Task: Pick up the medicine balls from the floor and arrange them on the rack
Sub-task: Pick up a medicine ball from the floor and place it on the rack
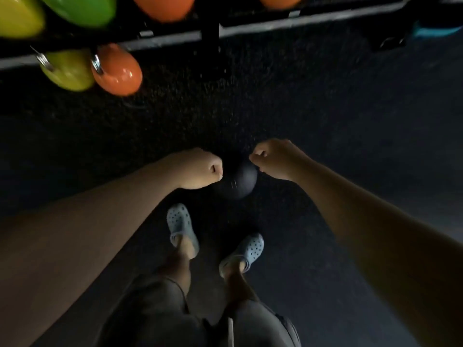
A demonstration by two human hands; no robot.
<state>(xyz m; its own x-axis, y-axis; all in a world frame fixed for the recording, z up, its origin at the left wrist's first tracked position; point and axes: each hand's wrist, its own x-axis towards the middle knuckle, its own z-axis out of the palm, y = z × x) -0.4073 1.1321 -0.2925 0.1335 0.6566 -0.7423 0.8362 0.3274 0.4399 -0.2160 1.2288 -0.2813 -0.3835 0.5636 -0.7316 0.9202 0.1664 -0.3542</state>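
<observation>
Black medicine ball (pixel 236 181) sits at frame centre, between my left hand (pixel 200 169) and right hand (pixel 275 159); both sets of fingers are curled into fists against its sides. Whether it is off the floor (pixel 325 108) I cannot tell. I judge the pickup underway; next, carry it to the rack (pixel 250 28) at the top.

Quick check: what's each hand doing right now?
Left hand: fingers curled shut against the dark medicine ball.
Right hand: fingers curled shut on the ball's other side.
</observation>
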